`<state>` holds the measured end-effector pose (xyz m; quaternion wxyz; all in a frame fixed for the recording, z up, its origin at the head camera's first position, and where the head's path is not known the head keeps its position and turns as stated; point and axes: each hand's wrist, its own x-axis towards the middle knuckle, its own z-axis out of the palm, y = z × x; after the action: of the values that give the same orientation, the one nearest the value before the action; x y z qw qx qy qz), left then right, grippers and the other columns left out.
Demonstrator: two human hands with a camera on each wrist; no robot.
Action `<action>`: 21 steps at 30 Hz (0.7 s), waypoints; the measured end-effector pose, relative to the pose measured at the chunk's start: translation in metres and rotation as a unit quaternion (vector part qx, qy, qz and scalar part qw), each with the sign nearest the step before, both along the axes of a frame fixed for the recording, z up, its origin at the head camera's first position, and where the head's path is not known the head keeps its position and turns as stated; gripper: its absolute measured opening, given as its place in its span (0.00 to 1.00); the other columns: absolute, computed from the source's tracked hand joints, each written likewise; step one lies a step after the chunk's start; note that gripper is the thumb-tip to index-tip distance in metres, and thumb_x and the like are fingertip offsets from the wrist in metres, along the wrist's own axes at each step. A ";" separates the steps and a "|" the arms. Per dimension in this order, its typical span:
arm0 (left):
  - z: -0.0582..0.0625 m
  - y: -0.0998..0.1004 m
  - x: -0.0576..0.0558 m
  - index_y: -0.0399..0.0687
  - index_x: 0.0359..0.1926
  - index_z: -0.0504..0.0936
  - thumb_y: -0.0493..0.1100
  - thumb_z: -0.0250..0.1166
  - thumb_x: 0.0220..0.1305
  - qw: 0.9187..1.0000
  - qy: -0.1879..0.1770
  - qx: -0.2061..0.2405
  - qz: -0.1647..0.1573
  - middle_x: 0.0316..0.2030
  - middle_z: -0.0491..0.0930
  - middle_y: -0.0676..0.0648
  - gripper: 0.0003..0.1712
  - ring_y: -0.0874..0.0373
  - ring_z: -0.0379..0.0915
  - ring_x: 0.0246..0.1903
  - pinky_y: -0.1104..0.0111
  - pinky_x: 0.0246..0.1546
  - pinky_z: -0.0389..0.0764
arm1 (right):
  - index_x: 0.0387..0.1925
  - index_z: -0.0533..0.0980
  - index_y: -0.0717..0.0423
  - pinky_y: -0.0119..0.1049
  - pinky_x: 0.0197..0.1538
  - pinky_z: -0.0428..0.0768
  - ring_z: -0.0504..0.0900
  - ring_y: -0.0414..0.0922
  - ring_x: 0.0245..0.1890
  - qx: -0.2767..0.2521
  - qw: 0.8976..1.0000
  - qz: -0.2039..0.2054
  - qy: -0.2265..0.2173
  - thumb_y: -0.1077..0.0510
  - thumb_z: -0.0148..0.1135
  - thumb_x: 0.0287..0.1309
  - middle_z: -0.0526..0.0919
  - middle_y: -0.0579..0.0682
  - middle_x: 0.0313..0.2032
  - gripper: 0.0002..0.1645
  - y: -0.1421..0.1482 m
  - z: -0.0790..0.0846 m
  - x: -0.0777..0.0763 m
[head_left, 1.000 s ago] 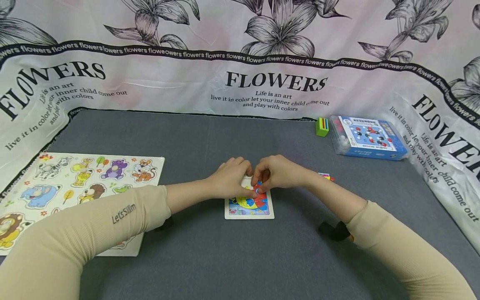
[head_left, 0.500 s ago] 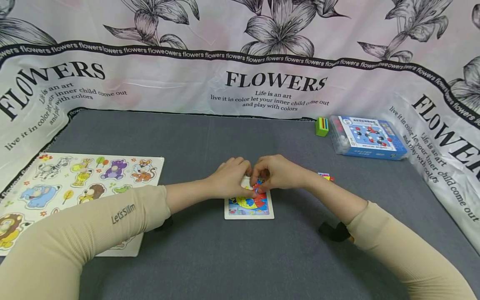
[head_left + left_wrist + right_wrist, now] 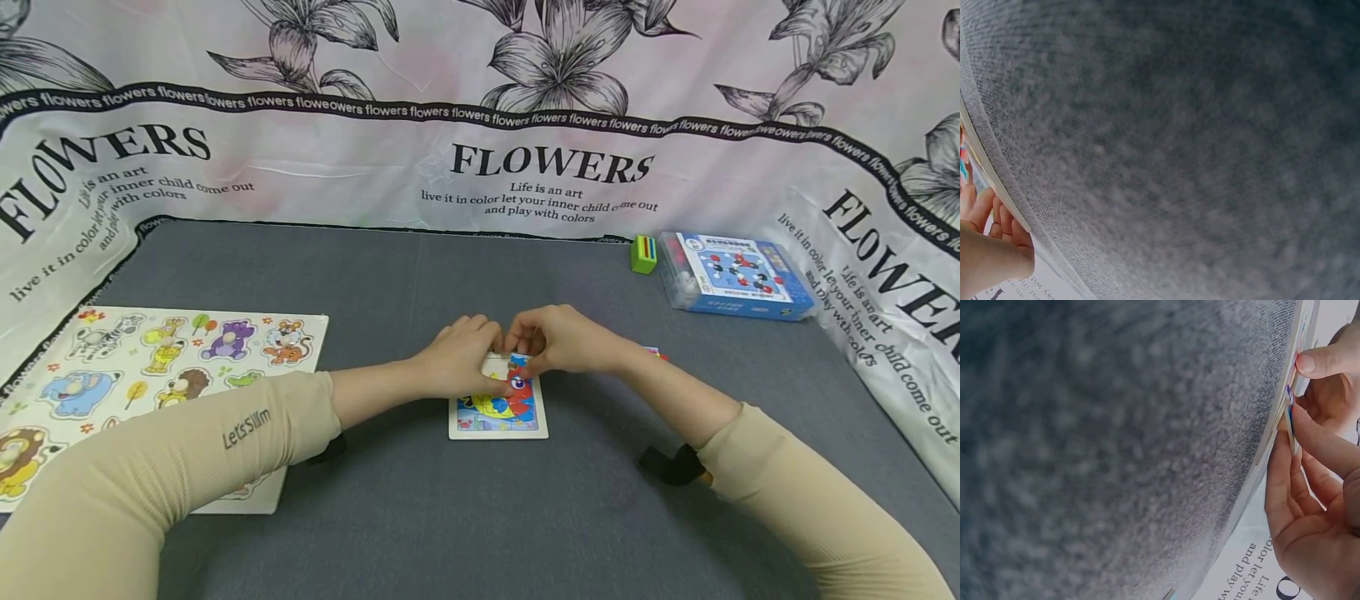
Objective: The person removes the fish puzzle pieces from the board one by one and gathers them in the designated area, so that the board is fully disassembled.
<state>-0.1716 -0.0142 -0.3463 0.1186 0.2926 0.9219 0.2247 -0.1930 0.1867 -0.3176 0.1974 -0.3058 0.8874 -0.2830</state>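
Observation:
A small jigsaw puzzle board (image 3: pixel 465 434) with a white border and a red, yellow and blue picture lies in the middle of the table. At its left side my left hand (image 3: pixel 459 358) holds it, the thumb laid over the picture and the other fingers at the far edge. My right hand (image 3: pixel 561 340) pinches a blue-and-red puzzle piece (image 3: pixel 517 362) between thumb and fingers at the board's upper right. In the right wrist view this piece (image 3: pixel 1292 428) stands tilted up from the board. Part of the board's upper left is hidden by my left hand.
A large animal puzzle board (image 3: pixel 300 400) lies at left, partly under the left sleeve. At the back right are a green striped block (image 3: pixel 643 254) and a blue plastic box (image 3: pixel 738 275). Small colourful pieces (image 3: pixel 654 351) show behind the right forearm. A printed flower cloth (image 3: pixel 360 167) closes the back.
My right hand has shifted slightly up and right, uncovering more of the blue-and-red puzzle piece in its fingers. The left hand has stayed in place on the board.

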 end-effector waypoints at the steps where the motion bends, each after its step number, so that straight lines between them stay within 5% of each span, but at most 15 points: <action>1: 0.000 0.000 0.000 0.47 0.48 0.74 0.60 0.73 0.54 1.000 0.000 0.000 0.000 0.47 0.74 0.47 0.30 0.53 0.64 0.47 0.62 0.47 0.66 | 0.39 0.81 0.52 0.33 0.37 0.79 0.80 0.41 0.33 0.000 1.000 0.000 -0.001 0.63 0.76 0.47 0.83 0.48 0.33 0.15 0.001 0.000 0.000; 12: 0.001 0.000 0.001 0.47 0.47 0.75 0.60 0.73 0.53 1.000 0.003 -0.001 0.002 0.47 0.74 0.47 0.29 0.53 0.65 0.47 0.62 0.47 0.67 | 0.44 0.81 0.54 0.34 0.40 0.82 0.81 0.42 0.35 -0.034 0.998 -0.022 -0.043 0.63 0.70 0.55 0.82 0.51 0.35 0.14 0.013 0.005 -0.005; 21: -0.002 0.001 0.001 0.46 0.47 0.76 0.60 0.74 0.53 1.000 0.023 -0.004 0.004 0.46 0.75 0.47 0.30 0.54 0.65 0.46 0.63 0.47 0.68 | 0.46 0.81 0.53 0.41 0.41 0.83 0.84 0.46 0.34 -0.032 0.996 -0.070 -0.048 0.58 0.66 0.61 0.84 0.52 0.36 0.11 0.050 0.012 -0.009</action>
<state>-0.1708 -0.0135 -0.3480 0.0973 0.2939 0.9263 0.2147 -0.2018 0.2371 -0.3058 0.2096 -0.2353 0.8864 -0.3391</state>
